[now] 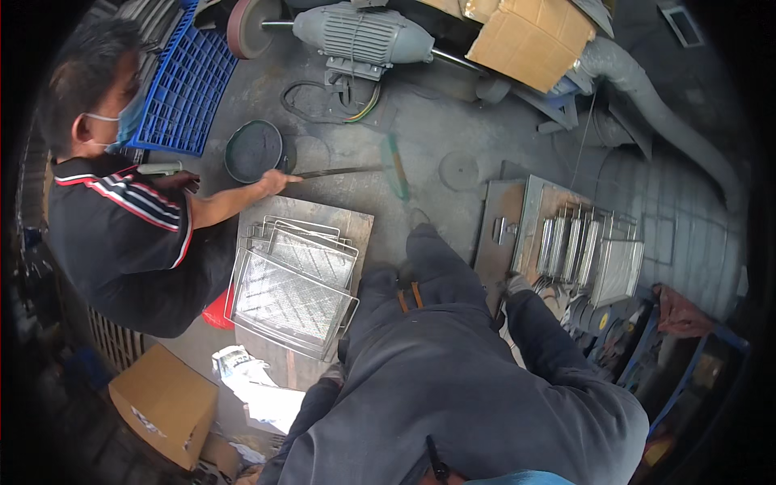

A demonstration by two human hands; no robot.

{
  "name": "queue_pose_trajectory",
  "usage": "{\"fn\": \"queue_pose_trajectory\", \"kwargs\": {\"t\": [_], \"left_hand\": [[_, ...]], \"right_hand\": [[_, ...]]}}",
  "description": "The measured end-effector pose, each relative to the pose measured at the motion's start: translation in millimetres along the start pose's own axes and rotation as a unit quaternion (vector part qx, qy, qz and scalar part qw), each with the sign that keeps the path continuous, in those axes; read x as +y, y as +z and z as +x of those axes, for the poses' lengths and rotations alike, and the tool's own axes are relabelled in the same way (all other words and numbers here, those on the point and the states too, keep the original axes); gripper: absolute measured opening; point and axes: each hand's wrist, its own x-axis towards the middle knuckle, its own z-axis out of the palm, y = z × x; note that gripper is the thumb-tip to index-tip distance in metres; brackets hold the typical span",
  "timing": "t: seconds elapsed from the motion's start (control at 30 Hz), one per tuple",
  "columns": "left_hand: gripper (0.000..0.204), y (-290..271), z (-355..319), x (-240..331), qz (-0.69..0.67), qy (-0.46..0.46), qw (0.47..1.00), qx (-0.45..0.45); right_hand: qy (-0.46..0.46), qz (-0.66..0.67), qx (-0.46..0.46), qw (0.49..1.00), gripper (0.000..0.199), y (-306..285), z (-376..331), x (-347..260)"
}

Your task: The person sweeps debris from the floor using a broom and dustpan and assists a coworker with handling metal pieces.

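Observation:
My left hand (333, 373), in a grey glove, is low beside my leg, near the lower right corner of a board (360, 230) bearing stacked wire-mesh trays (299, 295). My sleeve and body hide most of its fingers. On the other side, my right hand (518, 284), gloved in pale grey, is at the near edge of a metal-edged board (529, 234). Its fingers are too small and partly hidden to read. Several wire-mesh racks (570, 242) stand upright in a row on that board, and one mesh tray (618, 271) leans at their right end.
A co-worker (121, 218) at the left grips a long dark stick (339, 171) reaching toward a green strip (394, 166). Ahead are a round dark pan (254, 151), a grey motor (364, 36) with a wheel, and a blue plastic pallet (182, 89). A cardboard box (166, 400) stands at the lower left.

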Motion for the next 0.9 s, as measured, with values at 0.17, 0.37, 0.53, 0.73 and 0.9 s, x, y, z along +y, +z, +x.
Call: {"fn": "queue_pose_trajectory", "kwargs": {"t": [0.17,0.37,0.53,0.73,0.9], "left_hand": [[0.054,11,-14,17,-0.038,0.01,0.999,-0.014],[0.054,13,-37,2,-0.089,-0.031,0.995,0.014],[0.053,12,-70,14,-0.138,-0.088,0.986,0.032],[0.053,26,-34,13,-0.178,-0.026,0.983,0.039],[0.052,69,-30,-29,-0.104,-0.033,0.989,0.103]], "right_hand": [[0.005,0.179,0.136,0.974,0.052,26,-43,61],[-0.154,-0.276,-0.024,0.948,0.062,55,-52,20],[-0.107,0.044,-0.003,0.993,0.074,53,56,-45],[-0.112,0.436,0.096,0.888,0.062,-31,153,-55],[-0.123,0.076,0.005,0.99,0.077,-74,33,-197]]}}
